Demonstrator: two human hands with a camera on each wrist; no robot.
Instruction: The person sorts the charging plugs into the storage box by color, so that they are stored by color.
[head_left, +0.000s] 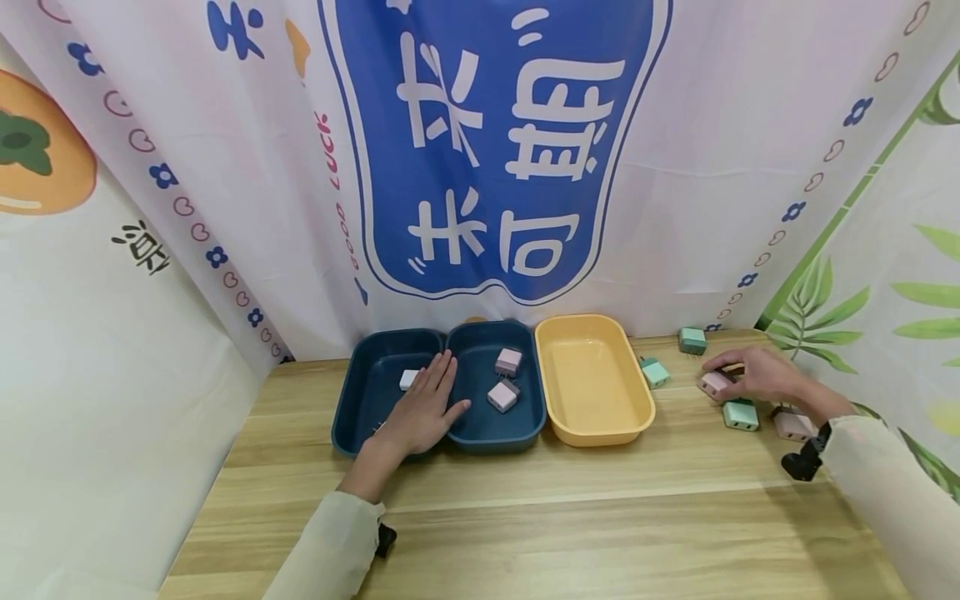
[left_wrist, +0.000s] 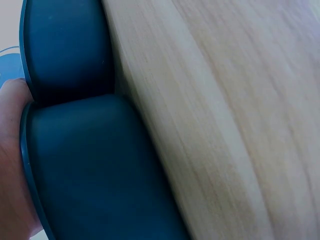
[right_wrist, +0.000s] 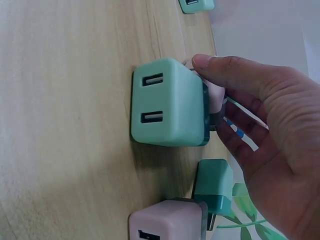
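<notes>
My left hand lies with straight fingers across the adjoining rims of two dark blue trays. The left tray contains a white charger, partly covered by the hand; metal prongs show lower down. Two pink chargers sit in the right blue tray. On the right of the table my right hand pinches a pink charger between thumb and fingers. A green charger with two USB ports stands just in front of it, hiding part of it in the right wrist view.
A yellow tray stands right of the blue ones. Around the right hand are a green charger by the yellow tray, another green charger at the back edge, and a pink charger near the wrist. A printed curtain hangs behind the table.
</notes>
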